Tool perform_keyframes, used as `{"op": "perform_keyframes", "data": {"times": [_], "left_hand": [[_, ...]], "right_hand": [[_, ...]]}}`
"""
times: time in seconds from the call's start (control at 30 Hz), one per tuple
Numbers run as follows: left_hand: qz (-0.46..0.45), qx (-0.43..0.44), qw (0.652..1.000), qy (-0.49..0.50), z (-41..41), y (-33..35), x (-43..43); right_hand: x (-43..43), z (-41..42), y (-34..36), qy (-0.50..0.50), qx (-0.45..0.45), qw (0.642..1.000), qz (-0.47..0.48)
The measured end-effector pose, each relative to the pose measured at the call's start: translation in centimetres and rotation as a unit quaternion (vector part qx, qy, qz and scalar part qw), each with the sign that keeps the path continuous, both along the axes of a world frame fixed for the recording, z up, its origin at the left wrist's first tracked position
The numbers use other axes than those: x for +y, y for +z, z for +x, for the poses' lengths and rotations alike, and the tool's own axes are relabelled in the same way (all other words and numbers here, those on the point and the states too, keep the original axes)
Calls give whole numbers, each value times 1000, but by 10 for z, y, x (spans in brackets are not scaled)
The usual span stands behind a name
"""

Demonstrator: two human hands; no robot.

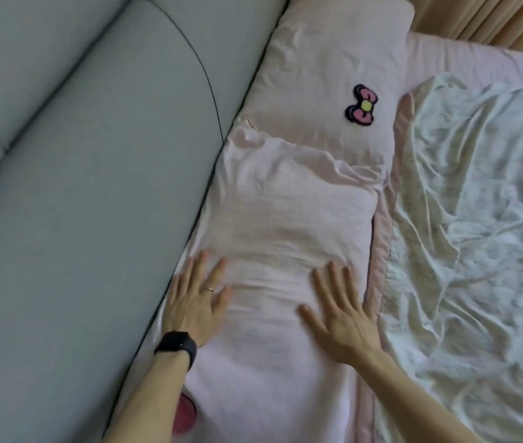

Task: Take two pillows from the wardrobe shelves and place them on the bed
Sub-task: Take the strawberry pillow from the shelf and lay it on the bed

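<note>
A left hand (pixel 194 302) and right hand (pixel 341 314) lie flat, fingers spread and grasping nothing, on a soft pink pillow (pixel 285 219), probably light and best lifted by its side edges.

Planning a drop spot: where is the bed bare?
Free: sheet at the far corner, between far pillow, curtain and blanket. Crowded: two pillows fill the headboard side; left hand and right hand rest on the near pillow.

Soft, even daylight, faint shadows, slight blur throughout (wide-angle bending at the edges), no glare.
</note>
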State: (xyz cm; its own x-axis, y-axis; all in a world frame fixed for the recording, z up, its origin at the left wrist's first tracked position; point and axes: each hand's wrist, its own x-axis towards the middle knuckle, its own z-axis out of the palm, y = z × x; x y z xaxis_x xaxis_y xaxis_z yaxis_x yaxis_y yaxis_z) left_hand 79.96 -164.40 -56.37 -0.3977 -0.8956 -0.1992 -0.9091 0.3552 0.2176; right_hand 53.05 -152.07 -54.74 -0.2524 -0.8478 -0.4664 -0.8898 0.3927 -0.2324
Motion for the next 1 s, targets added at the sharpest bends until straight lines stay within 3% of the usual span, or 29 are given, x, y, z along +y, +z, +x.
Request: {"op": "perform_keyframes", "data": {"times": [0.13,0.2,0.3,0.37,0.5,0.67,0.73,0.83,0.9,1.0], "left_hand": [[-6,13,999,31,5,7,2],[-22,27,999,36,-7,18,-4],[-38,46,998,16,-37,25,-30],[-34,56,998,-11,-55,19,-46],[0,15,999,-32,-48,-4,-59],[-19,42,999,11,-9,-2,-30],[-41,25,999,-1,-1,6,6],[-28,45,999,7,9,18,63],[0,41,999,31,25,22,106],[61,-11,997,54,57,31,152]], "right_hand": [[7,-14,-1,-114,8,993,20],[-10,-16,7,-177,-8,984,-24],[-58,-19,14,-141,-20,980,-143],[-89,-24,9,-90,-21,981,-171],[-112,-49,-11,-66,-15,997,-45],[-95,-34,3,-260,-25,963,-60],[-59,0,10,-210,-22,969,-126],[18,69,18,-24,-65,980,-184],[76,99,12,41,-70,989,-127],[129,101,7,-19,-53,998,13]]}}
